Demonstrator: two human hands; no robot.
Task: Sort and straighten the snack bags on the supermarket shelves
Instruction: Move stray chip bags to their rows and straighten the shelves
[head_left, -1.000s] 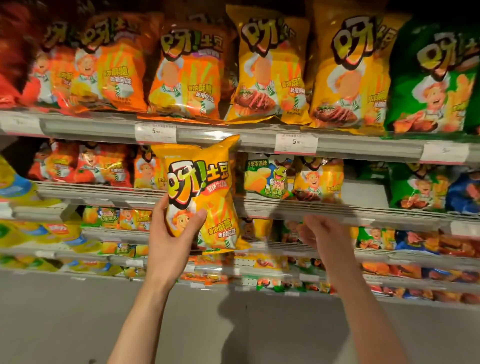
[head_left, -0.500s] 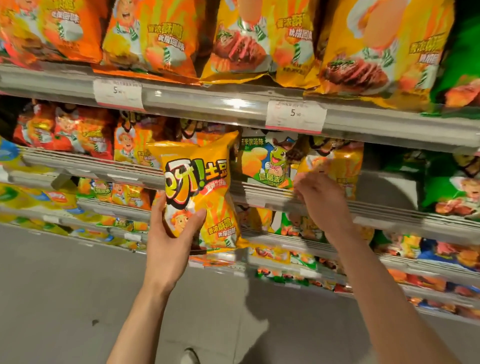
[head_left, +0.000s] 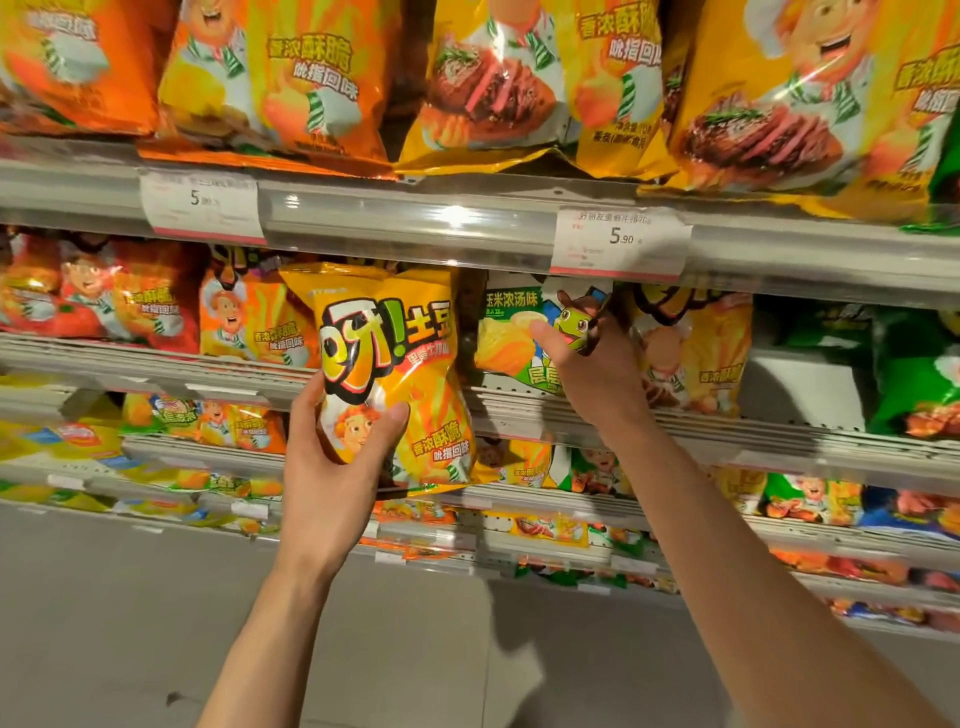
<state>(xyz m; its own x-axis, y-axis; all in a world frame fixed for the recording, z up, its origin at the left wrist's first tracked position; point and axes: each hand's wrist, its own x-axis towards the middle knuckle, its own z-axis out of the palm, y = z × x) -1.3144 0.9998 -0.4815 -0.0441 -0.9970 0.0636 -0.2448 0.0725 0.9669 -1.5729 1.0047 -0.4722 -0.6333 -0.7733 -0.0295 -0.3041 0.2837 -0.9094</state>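
Observation:
My left hand (head_left: 332, 467) grips a yellow snack bag (head_left: 400, 364) by its lower left corner and holds it upright in front of the second shelf (head_left: 701, 431). On that shelf stands a green and white corn-soup snack bag (head_left: 511, 338) with a frog figure. My right hand (head_left: 592, 374) grips this bag, thumb on its front and fingers round its right edge. An orange-yellow bag (head_left: 696, 353) stands just right of it.
Large orange and yellow bags (head_left: 519, 78) fill the top shelf above a rail with price tags (head_left: 621, 244). Red and orange bags (head_left: 104, 296) stand at left, green bags (head_left: 914, 374) at right. Lower shelves hold several small bags. Grey floor (head_left: 130, 623) lies below.
The view has moved closer to the shelves. My right hand rose from the shelf edge and took hold of the green and white bag. My left hand keeps the yellow bag.

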